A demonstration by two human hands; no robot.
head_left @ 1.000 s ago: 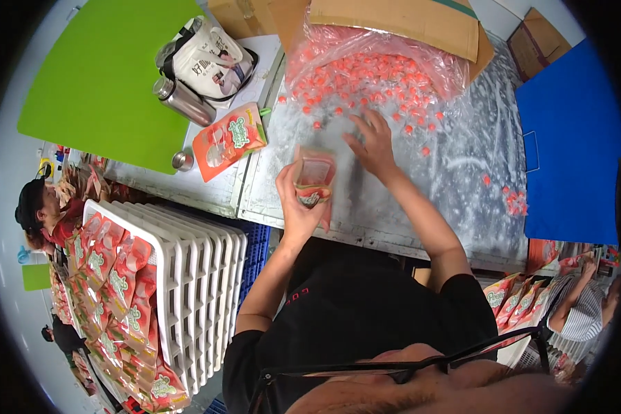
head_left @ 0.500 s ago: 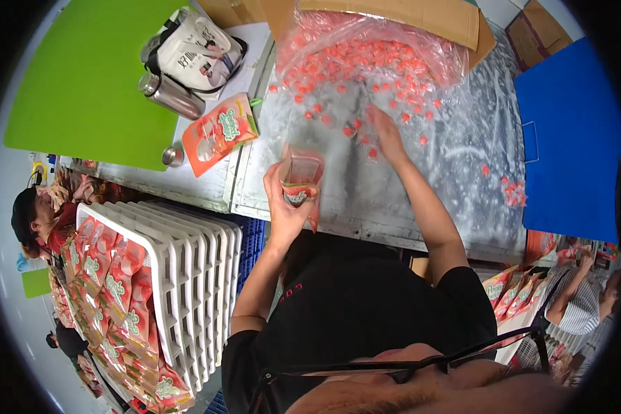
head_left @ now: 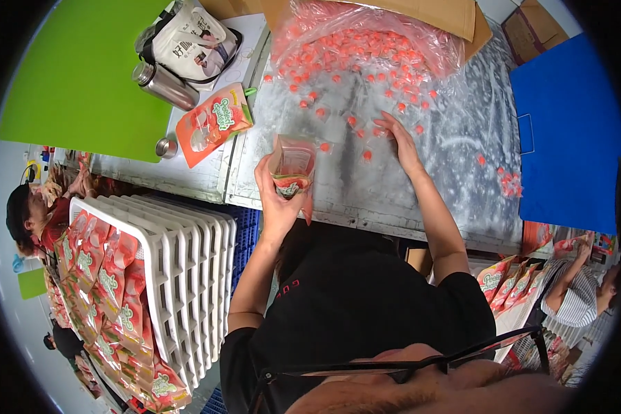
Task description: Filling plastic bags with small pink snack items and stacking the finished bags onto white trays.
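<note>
My left hand (head_left: 277, 212) is closed around an open-topped pink and red pouch (head_left: 293, 165), held upright at the table's near edge with its mouth facing up. Small red-pink wrapped sweets (head_left: 367, 156) lie scattered on the metal tabletop (head_left: 455, 207). Among them is my right hand (head_left: 401, 143), fingers apart and stretched toward the left, nothing visibly gripped. One wrapped sweet (head_left: 378, 132) lies by its fingertips, and a lone wrapped sweet (head_left: 325, 147) sits just right of the pouch. Farther back, a carton (head_left: 472, 27) lined with clear plastic spills a heap of sweets (head_left: 366, 52).
Left of me stand stacked white crates (head_left: 186, 276) with filled pouches. A flat pouch (head_left: 217, 124), steel bottle (head_left: 165, 86), metal cap (head_left: 165, 148) and white bag (head_left: 193, 45) sit at the back left. Green (head_left: 83, 83) and blue panels (head_left: 569, 138) flank the table. Other people work on both sides.
My right hand has drawn slightly nearer and to the right, its fingers now spread. A sweet now lies beside the pouch where none lay before. My left hand still holds the pouch.
</note>
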